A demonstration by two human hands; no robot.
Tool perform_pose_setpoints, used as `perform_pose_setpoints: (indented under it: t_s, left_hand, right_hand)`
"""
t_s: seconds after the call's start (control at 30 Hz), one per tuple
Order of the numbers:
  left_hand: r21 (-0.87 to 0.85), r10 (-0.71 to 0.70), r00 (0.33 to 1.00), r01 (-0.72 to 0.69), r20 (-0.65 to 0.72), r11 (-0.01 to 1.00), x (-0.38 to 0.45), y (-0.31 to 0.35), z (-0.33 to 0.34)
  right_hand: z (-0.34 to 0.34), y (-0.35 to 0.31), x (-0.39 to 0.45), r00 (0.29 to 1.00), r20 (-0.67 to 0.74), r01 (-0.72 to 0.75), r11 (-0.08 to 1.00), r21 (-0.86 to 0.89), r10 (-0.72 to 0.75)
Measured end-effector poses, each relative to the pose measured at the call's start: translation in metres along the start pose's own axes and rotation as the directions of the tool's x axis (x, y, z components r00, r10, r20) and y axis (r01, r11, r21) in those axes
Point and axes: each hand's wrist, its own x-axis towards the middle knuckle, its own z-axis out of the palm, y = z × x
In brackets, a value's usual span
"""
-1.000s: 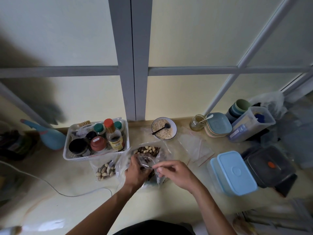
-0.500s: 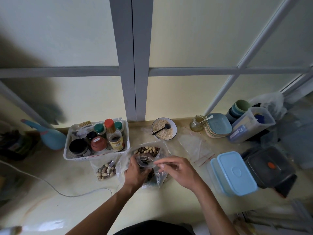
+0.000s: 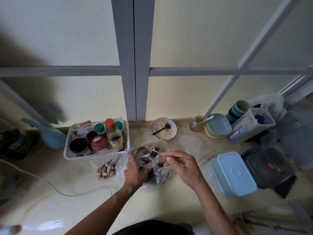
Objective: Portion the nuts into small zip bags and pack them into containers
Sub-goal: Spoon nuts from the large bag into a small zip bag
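Centrally, left hand (image 3: pixel 135 170) holding zip bag (image 3: pixel 146 161), right hand (image 3: pixel 183 167) spooning

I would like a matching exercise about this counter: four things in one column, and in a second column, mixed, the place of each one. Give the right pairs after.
Things:
1. black spoon
2. metal spoon
3. red-capped bottle
4. filled small zip bag

Places:
A. in the white basket
B. flat on the counter, in front of the basket
C. in the white bowl of crumbs
D. held by the right hand over the small zip bag that the left hand holds open

Pairs: 1-C, 2-D, 3-A, 4-B
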Motion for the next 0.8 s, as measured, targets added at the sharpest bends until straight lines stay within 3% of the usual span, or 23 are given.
perform_pose_setpoints:
  t_s: [0.13,0.3,0.4,0.6,0.8]
  left_hand:
    - [0.014,-0.006,1.0,0.006,-0.002,1.0,0.0,-0.001,-0.001]
    - [0.031,0.001,1.0,-0.001,-0.009,1.0,0.0,-0.005,0.0]
    - [0.048,-0.001,1.0,0.002,-0.019,0.999,-0.001,-0.005,0.0]
    - [0.074,-0.012,1.0,0.014,-0.021,0.997,-0.002,-0.007,0.0]
    - [0.099,0.018,0.999,-0.015,-0.032,0.995,-0.007,0.001,-0.005]
  right_hand:
    - [0.004,0.007,0.003,0.988,-0.152,0.0,1.0,0.005,0.001]
    - [0.017,0.024,0.006,0.906,-0.409,-0.171,0.979,-0.109,0.112]
    - [0.025,0.038,0.007,0.903,-0.417,-0.198,0.96,-0.199,0.1]
    - [0.046,0.052,0.014,0.955,-0.248,-0.216,0.953,-0.21,0.162]
    - [0.054,0.07,0.03,0.951,-0.295,-0.197,0.916,-0.349,0.092]
